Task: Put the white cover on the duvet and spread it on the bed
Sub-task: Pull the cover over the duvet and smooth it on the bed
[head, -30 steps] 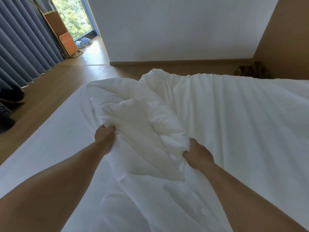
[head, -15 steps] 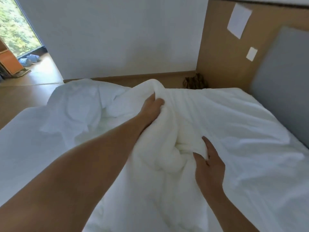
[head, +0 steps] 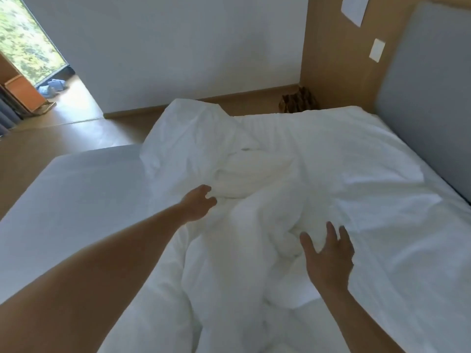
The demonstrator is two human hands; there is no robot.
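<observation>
the puffy white duvet [head: 254, 171] lies bunched mid-bed [head: 76, 200] amid the thin, creased cover [head: 193, 138]. left hand [head: 198, 203] at its eight o'clock, grip loosely spread; right hand [head: 328, 253] at five o'clock, grip splayed, empty.

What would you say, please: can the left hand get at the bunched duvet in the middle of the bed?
Probably yes: the left hand is open, its fingertips right at the edge of the bunched duvet, with nothing between them.
</observation>
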